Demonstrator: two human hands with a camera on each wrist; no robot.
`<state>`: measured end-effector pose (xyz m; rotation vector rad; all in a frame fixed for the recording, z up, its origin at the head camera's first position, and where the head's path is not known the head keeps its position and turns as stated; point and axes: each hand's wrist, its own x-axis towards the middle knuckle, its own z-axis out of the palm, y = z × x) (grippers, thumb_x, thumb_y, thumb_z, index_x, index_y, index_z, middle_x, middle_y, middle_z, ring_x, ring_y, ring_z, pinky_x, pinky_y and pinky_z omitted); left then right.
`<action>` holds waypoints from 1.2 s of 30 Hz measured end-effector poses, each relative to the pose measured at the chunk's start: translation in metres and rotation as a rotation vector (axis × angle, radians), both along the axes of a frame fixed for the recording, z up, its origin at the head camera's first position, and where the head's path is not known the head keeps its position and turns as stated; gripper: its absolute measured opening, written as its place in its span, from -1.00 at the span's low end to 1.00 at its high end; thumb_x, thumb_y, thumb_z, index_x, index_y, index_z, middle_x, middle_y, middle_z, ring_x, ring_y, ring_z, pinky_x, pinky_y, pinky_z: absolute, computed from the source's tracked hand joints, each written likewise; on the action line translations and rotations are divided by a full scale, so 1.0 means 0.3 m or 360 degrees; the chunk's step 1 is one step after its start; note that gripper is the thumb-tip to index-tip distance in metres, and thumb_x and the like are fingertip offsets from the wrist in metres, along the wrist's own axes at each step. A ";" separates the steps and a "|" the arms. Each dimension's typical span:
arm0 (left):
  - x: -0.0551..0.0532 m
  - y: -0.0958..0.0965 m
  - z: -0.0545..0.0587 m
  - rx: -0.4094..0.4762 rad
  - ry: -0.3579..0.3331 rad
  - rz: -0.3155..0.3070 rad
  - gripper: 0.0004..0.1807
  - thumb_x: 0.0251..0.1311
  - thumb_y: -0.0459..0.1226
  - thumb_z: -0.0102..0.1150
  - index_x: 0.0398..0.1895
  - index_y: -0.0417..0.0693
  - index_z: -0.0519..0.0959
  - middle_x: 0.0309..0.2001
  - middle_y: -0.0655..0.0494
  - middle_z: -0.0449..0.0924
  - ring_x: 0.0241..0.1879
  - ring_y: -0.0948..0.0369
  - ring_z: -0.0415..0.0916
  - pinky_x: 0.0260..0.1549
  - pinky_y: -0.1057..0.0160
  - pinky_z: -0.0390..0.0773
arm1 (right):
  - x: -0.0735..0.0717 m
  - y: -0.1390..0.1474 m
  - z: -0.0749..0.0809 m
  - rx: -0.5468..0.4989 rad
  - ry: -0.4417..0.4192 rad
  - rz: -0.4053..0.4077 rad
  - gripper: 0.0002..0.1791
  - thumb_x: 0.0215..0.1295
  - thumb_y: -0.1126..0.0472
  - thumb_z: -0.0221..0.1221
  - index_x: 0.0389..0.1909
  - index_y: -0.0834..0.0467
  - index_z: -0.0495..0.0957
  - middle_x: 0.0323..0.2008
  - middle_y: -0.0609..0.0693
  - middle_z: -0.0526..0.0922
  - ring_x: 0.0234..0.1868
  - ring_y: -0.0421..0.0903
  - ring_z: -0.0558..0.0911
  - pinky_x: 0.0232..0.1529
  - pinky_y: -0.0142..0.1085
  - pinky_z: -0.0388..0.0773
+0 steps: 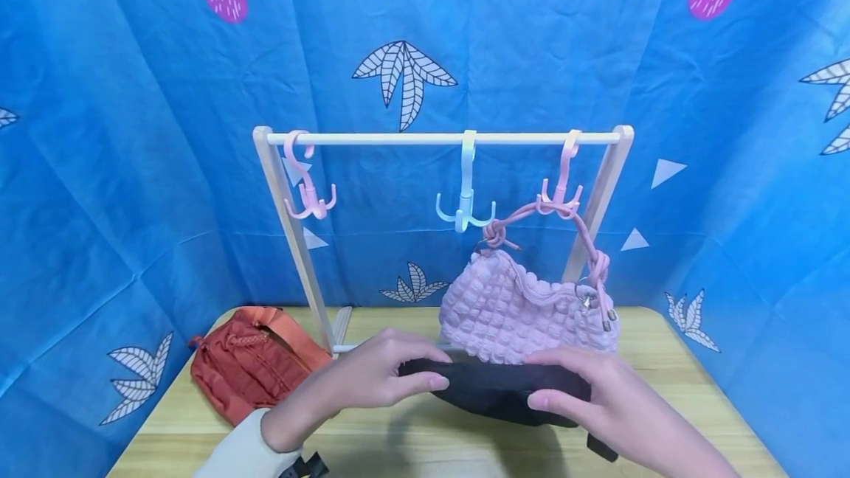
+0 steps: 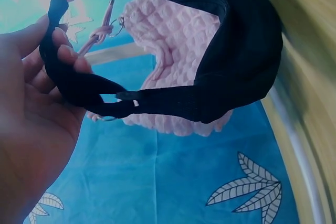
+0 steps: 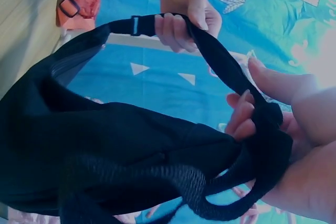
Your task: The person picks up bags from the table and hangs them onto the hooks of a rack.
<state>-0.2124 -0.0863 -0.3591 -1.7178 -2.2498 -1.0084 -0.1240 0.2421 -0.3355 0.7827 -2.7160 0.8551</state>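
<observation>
Both hands hold a black bag (image 1: 491, 393) above the front of the table. My left hand (image 1: 388, 371) pinches its strap (image 2: 168, 100) on one side, thumb against fingers. On the other side, my right hand (image 1: 598, 393) grips the same strap, as the right wrist view shows. The strap arches up between the hands and the bag's body (image 3: 121, 145) hangs beneath, with a zip along its opening. Just behind it, a pink puffy bag (image 1: 511, 308) dangles by its knotted cord from the right pink hook (image 1: 562, 179).
A wooden rack with a white rail (image 1: 398, 139) stands on the table (image 1: 664, 382). From the rail hang a pink hook (image 1: 308, 190) at left and a light blue hook (image 1: 466, 190) in the middle. A rust-red bag (image 1: 252, 360) lies at the table's left side.
</observation>
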 end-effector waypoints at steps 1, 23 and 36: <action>-0.001 -0.002 0.005 0.0004 0.0023 0.0003 -0.76 0.41 -0.25 0.28 0.05 -0.11 0.72 -0.04 0.06 0.81 -0.01 0.27 0.75 0.05 0.33 0.70 | -0.001 -0.004 0.001 0.0012 0.0007 -0.0026 -0.62 0.32 -0.10 0.35 0.13 -0.15 0.67 0.04 -0.22 0.78 0.06 -0.30 0.72 -0.05 -0.37 0.71; -0.027 -0.032 0.076 -0.0013 0.0234 0.0192 -0.58 0.37 -0.24 0.32 0.25 -0.14 0.64 -0.11 0.11 0.79 -0.22 0.38 0.65 -0.20 0.48 0.66 | -0.059 -0.045 -0.001 0.0050 0.0729 -0.0003 -0.64 0.10 0.32 0.48 -0.06 -0.01 0.76 -0.21 -0.22 0.78 -0.23 -0.28 0.72 -0.24 -0.33 0.75; -0.058 -0.036 0.119 0.0109 0.0445 0.0258 -0.65 0.29 -0.30 0.38 0.14 -0.11 0.69 -0.11 0.12 0.79 -0.16 0.30 0.68 -0.15 0.47 0.68 | -0.112 -0.052 0.023 -0.0136 0.0884 0.0128 -0.74 0.39 0.03 0.26 -0.06 0.05 0.78 -0.20 -0.10 0.84 -0.19 -0.12 0.81 0.05 -0.71 0.54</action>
